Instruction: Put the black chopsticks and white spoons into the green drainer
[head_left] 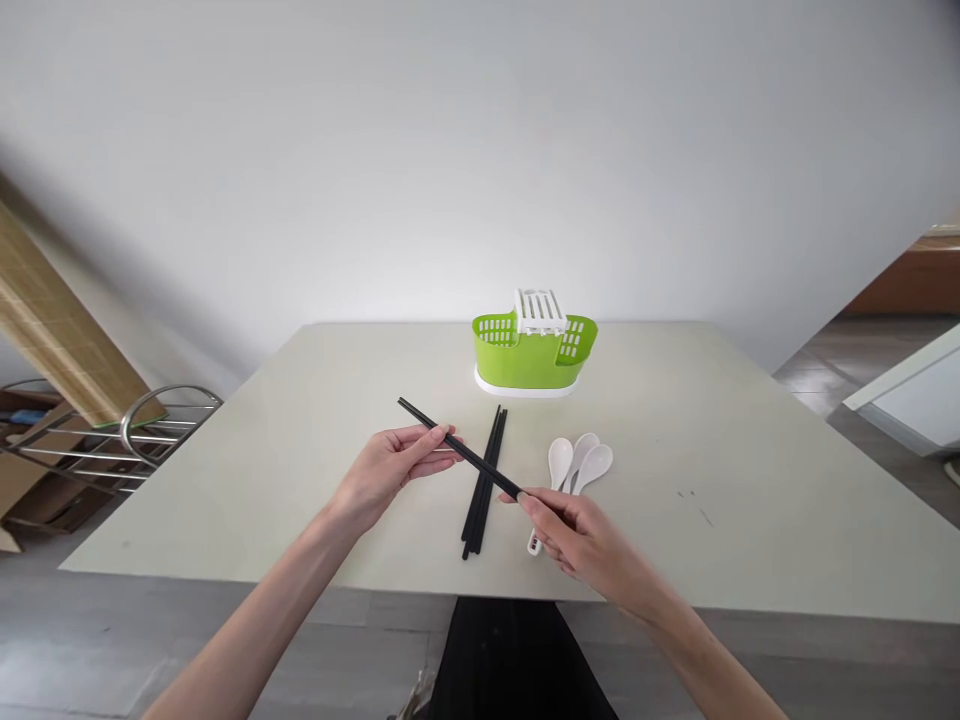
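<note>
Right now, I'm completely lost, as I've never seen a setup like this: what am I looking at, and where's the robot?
There is no robot here, just a person's two bare hands. The single picture comes from a camera worn on that person's head, looking forward and down, so their arms reach in from the bottom.

The left hand and right hand together hold slim black chopsticks at a slant; whether it is one or a pair is hard to tell. Under them, a small bundle of other black chopsticks lies on the pale table. Three white spoons lie by the right hand, partly hidden by it. Farther back stands a green basket.
</note>
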